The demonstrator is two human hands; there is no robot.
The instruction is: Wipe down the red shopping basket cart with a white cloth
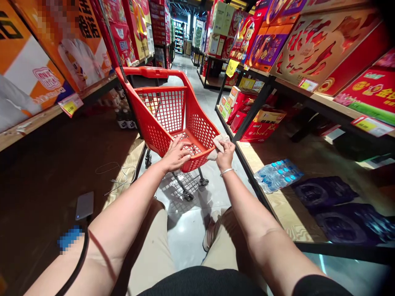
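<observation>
A red plastic shopping cart stands in the aisle in front of me, its basket empty. My left hand rests on the near rim of the basket, fingers curled over the edge. My right hand is closed on a crumpled beige cloth pressed against the basket's right near corner. A silver bracelet sits on my right wrist.
Shelves line both sides. A pack of water bottles and dark wrapped packs lie on the low right shelf. Red gift boxes stand above. On the left low shelf lie a power bank and white cable. The aisle floor runs ahead.
</observation>
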